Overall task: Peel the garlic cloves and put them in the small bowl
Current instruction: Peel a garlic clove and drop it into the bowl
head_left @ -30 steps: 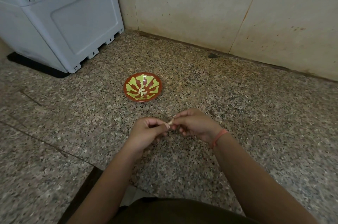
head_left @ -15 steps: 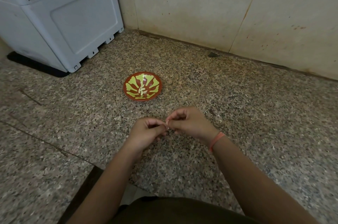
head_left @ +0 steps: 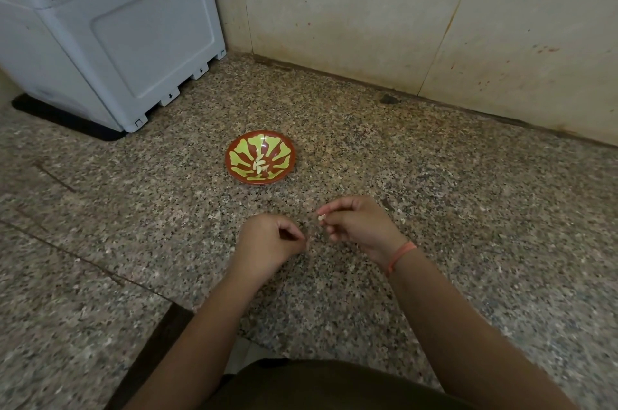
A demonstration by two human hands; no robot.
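Note:
A small red bowl [head_left: 240,173] with a yellow-green leaf pattern sits on the speckled granite counter, and a few pale peeled garlic cloves [head_left: 260,167] lie in its middle. Nearer to me, my right hand [head_left: 359,224] pinches a small pale garlic clove [head_left: 321,217] between thumb and fingertips. My left hand [head_left: 267,240] is a short gap to its left, fingers curled with thumb and forefinger pressed together; whether a scrap of peel is between them is too small to tell.
A grey-white plastic appliance [head_left: 110,38] stands at the back left on a dark mat. A beige tiled wall [head_left: 368,8] runs along the back. The counter's front edge [head_left: 174,306] lies near my body.
My hands were joined on the clove; now they have pulled apart, the right one keeping the clove and shifting right, the left one dropping slightly lower.

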